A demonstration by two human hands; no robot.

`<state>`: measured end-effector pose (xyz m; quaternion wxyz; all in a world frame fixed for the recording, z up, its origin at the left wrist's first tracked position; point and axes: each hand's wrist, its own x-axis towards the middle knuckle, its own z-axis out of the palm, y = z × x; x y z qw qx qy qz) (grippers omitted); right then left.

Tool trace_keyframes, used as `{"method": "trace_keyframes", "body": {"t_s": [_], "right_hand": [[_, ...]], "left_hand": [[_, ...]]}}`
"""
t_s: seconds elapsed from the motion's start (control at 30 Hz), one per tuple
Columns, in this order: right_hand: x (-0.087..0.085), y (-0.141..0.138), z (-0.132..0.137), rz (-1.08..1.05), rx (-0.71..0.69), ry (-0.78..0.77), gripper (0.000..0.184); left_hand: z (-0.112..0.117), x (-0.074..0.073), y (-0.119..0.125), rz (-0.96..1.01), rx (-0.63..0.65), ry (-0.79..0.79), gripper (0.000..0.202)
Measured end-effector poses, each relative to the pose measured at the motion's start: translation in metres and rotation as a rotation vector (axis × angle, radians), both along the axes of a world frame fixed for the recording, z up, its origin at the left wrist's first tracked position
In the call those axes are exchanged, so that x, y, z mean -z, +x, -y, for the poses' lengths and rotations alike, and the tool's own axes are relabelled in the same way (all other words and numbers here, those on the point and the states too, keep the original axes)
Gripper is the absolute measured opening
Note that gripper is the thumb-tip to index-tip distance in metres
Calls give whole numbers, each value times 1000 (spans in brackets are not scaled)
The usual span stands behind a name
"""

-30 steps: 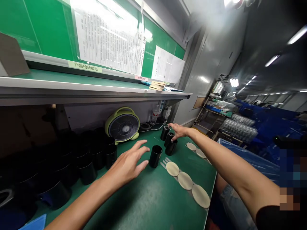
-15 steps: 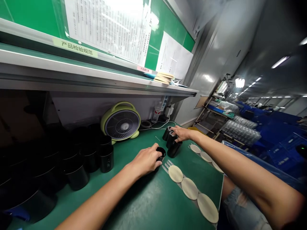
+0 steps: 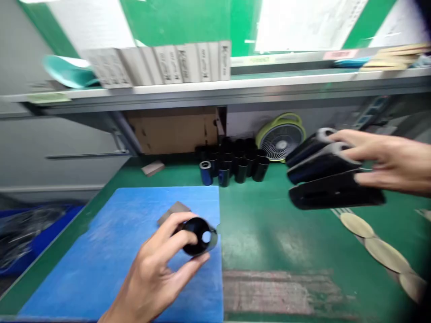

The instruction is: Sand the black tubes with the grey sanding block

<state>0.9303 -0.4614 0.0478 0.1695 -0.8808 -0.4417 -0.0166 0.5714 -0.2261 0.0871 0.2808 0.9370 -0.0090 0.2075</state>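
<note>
My left hand (image 3: 158,264) grips a black cylindrical cup (image 3: 212,240) by its rim, fingers partly inside. The open end faces me and a round hole shows at its far end. It is held above the blue mat (image 3: 134,251), in front of a grey block (image 3: 175,210). On the right, my right hand (image 3: 390,159) carries three black cups (image 3: 319,166) side by side in the air, pinched at their near ends and tilted. Several more black cups (image 3: 240,170) stand grouped at the back of the green table (image 3: 262,229).
A green fan (image 3: 281,141) stands behind the cups. Pale oval discs (image 3: 385,255) lie in a row at the right. Overhead runs a shelf (image 3: 188,92) with grey boxes (image 3: 175,65). A small block (image 3: 153,168) lies at the back left.
The view has swung left. Both hands have lifted cups off the table: one in the left, three in the right. The blue mat and grey boxes are now in view.
</note>
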Motion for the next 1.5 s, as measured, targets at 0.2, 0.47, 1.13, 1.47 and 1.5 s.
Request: {"method": "trace_keyframes", "body": {"t_s": [0.2, 0.47, 1.13, 1.47, 1.5], "right_hand": [[-67, -144, -214, 18, -425, -123, 30], [-57, -285, -404, 74, -724, -264, 28], [-4, -254, -319, -95, -346, 45, 47], [100, -246, -211, -98, -323, -63, 88], [98, -243, -208, -98, -329, -71, 93]], "left_hand": [[-30, 33, -169, 125, -752, -232, 36], [-43, 61, -241, 219, -948, -501, 58], [-116, 122, -180, 145, -636, -779, 58], [-86, 116, -125, 176, -160, -1978, 50], [-83, 116, -120, 174, -135, -2027, 49]]}}
